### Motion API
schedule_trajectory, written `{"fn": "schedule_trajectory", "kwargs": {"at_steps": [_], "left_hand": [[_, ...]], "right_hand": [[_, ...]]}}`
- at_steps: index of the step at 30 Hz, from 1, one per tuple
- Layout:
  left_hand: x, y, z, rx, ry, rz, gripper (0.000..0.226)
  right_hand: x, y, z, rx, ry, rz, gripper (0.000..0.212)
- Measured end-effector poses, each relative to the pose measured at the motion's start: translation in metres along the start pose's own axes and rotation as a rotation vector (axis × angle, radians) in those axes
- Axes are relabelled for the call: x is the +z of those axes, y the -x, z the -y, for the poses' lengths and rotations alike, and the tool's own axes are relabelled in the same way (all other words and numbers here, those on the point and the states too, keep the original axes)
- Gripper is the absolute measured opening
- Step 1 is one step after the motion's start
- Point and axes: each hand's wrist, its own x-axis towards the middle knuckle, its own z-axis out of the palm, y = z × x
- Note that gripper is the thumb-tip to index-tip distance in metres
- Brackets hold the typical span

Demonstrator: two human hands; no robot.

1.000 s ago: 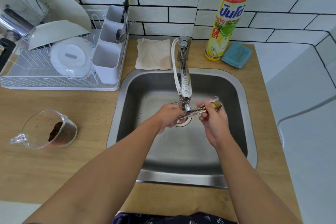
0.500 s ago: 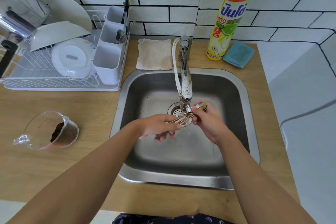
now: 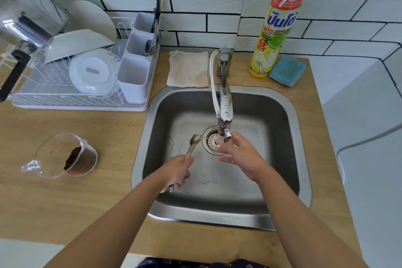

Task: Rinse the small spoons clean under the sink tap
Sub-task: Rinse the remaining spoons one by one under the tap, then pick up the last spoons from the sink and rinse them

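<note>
My left hand (image 3: 178,173) grips the handles of the small spoons (image 3: 193,144) over the steel sink (image 3: 289,115). Their bowls point up and away, left of the drain, and one bowl carries a brown smear. How many spoons are in the bunch I cannot tell. My right hand (image 3: 239,154) is empty, fingers spread, directly under the tap spout (image 3: 225,128) and above the drain (image 3: 212,141). Running water is not clearly visible.
A dish rack (image 3: 65,93) with plates and a cutlery holder stands at the back left. A glass measuring jug (image 3: 63,156) with brown residue lies on the wooden counter. A beige cloth (image 3: 188,68), a dish soap bottle (image 3: 277,26) and a blue sponge (image 3: 287,70) line the back.
My right hand let go of the spoons and opened under the spout. My left hand pulled the spoons left and toward me, away from the tap.
</note>
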Motion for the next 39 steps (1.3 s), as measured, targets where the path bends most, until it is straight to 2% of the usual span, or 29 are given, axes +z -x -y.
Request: {"fn": "schedule_trajectory", "kwargs": {"at_steps": [1,3,6,7,10,12,13,14,15,16,17,18,20,21,23,24,25,26,27,28,29,30,32,34,36,37,38,39], "left_hand": [[-0.002,0.0,0.001,-0.03,-0.027,-0.033,0.038],[-0.007,0.005,-0.005,-0.023,-0.087,-0.11,0.041],[-0.015,0.012,-0.027,0.17,-0.432,-0.331,0.037],[-0.016,0.014,-0.032,0.256,-0.473,-0.424,0.038],[-0.008,0.023,-0.037,0.503,-0.336,-0.689,0.035],[-0.002,0.021,-0.033,0.537,-0.341,-0.737,0.032],[-0.002,0.015,-0.031,0.475,-0.423,-0.665,0.029],[-0.003,0.011,-0.032,0.325,-0.671,-0.509,0.021],[-0.004,0.01,-0.033,0.171,-0.906,-0.311,0.016],[-0.006,0.009,-0.033,0.055,-1.131,-0.154,0.026],[-0.008,0.009,-0.033,-0.021,-1.27,-0.067,0.033],[-0.009,0.007,-0.032,-0.038,-1.285,-0.055,0.034],[-0.014,0.004,-0.031,0.034,-1.019,-0.27,0.022],[-0.015,0.007,-0.031,0.088,-0.881,-0.391,0.016],[-0.011,0.007,-0.023,0.24,-0.678,-0.633,0.016],[-0.008,0.006,-0.02,0.263,-0.643,-0.672,0.017],[-0.007,0.006,-0.018,0.241,-0.639,-0.638,0.015],[-0.006,0.006,-0.018,0.149,-0.683,-0.543,0.013],[-0.005,0.008,-0.018,0.038,-0.754,-0.422,0.02],[-0.006,0.008,-0.016,-0.052,-0.843,-0.356,0.027],[-0.006,0.008,-0.016,-0.086,-0.911,-0.31,0.031],[-0.006,0.007,-0.013,-0.052,-0.925,-0.323,0.029],[-0.006,0.006,-0.011,0.124,-0.942,-0.463,0.018],[-0.003,0.008,-0.004,0.278,-0.853,-0.623,0.011],[-0.002,0.01,-0.001,0.273,-0.856,-0.64,0.006],[-0.003,0.01,-0.002,0.181,-0.912,-0.546,0.006],[-0.004,0.009,-0.003,0.056,-0.988,-0.422,0.018],[-0.006,0.009,-0.004,-0.043,-1.049,-0.326,0.028]], "right_hand": [[-0.004,0.003,0.0,-0.012,0.087,-0.095,0.015],[-0.012,0.008,0.005,-0.085,0.247,-0.3,0.024],[-0.022,0.016,0.028,-0.281,0.408,-0.511,0.028],[-0.024,0.019,0.037,-0.362,0.422,-0.561,0.026],[-0.026,0.03,0.053,-0.625,0.438,-0.701,0.027],[-0.026,0.028,0.044,-0.692,0.498,-0.745,0.028],[-0.028,0.026,0.035,-0.639,0.551,-0.699,0.022],[-0.029,0.024,0.026,-0.481,0.648,-0.548,0.011],[-0.028,0.022,0.018,-0.243,0.822,-0.326,0.027],[-0.028,0.019,0.007,-0.042,0.986,-0.134,0.053],[-0.028,0.019,-0.001,0.066,1.08,-0.053,0.065],[-0.027,0.018,-0.001,0.064,1.104,-0.085,0.061],[-0.026,0.016,0.01,-0.118,0.945,-0.32,0.03],[-0.026,0.017,0.016,-0.2,0.875,-0.418,0.021],[-0.026,0.02,0.02,-0.391,0.74,-0.595,0.029],[-0.025,0.022,0.021,-0.467,0.682,-0.654,0.03],[-0.024,0.024,0.021,-0.488,0.655,-0.663,0.027],[-0.026,0.023,0.019,-0.449,0.669,-0.611,0.021],[-0.026,0.022,0.016,-0.291,0.8,-0.466,0.011],[-0.026,0.022,0.012,-0.084,0.983,-0.258,0.018],[-0.027,0.023,0.008,0.084,1.115,-0.104,0.037],[-0.027,0.022,0.004,0.119,1.143,-0.079,0.044],[-0.025,0.024,0.008,-0.091,0.987,-0.294,0.025],[-0.023,0.026,0.008,-0.29,0.761,-0.499,0.024],[-0.026,0.029,0.005,-0.379,0.653,-0.614,0.028],[-0.03,0.029,0.004,-0.347,0.682,-0.582,0.023],[-0.033,0.03,0.003,-0.206,0.828,-0.436,0.012],[-0.035,0.032,0.003,-0.003,1.018,-0.207,0.015]]}}
